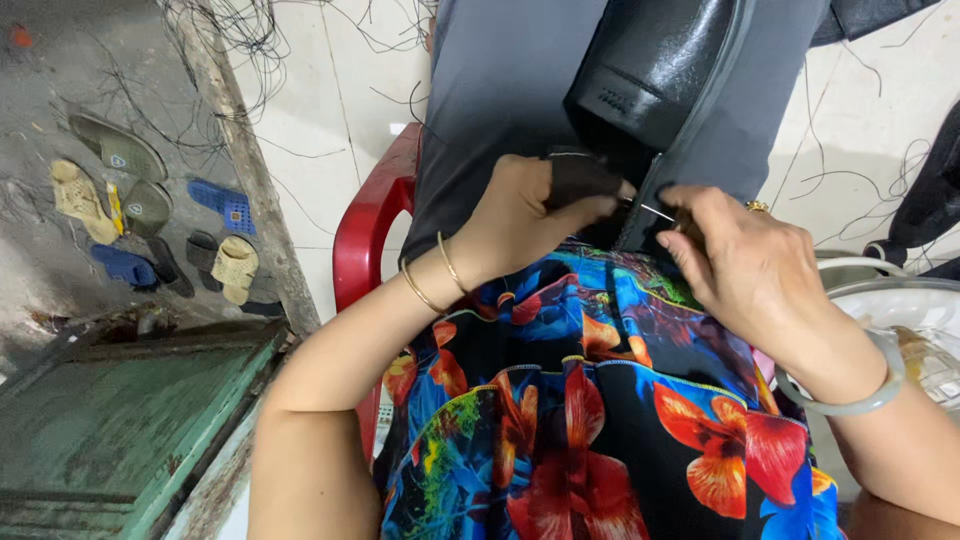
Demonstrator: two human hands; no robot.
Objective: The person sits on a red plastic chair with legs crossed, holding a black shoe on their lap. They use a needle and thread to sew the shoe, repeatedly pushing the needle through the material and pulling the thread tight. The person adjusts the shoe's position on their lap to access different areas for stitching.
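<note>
A black leather shoe point(660, 70), stiff-soled and likely slick on its shiny upper, rests on the person's lap over the floral dress point(600, 420), its rim pinched closed by the left hand point(530, 215) beside the right hand point(750, 265), whose grip nips a thin needle point(655, 210).

It looked like a small home workshop for shoemaking, set by a doorway: a black shoe point(660, 70) lay on the lap, loose black threads point(260, 40) littered the white tiled floor point(330, 130), and sandals point(150, 210) lay outside beside a red plastic chair point(365, 230).
</note>
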